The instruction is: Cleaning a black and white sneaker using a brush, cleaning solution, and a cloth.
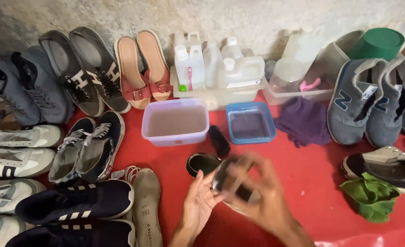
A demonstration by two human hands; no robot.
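Glossy dark leather shoe (pixel 230 180) is grasped underneath by left hand (pixel 198 203); right hand (pixel 257 192), blurred, grip cannot be told. Shoe best kept steadied over red mat (pixel 303 183).

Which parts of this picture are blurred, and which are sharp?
Head view: the right hand is smeared by motion blur, as is the dark shoe it holds; the left hand is slightly soft; the lilac tub and red sandals are sharp.

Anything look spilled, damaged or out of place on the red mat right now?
No spill shows. Two oddities: a loose insole with laces lies outside any shoe beside the dark sneakers, and a crumpled green cloth rests against a shoe at right.
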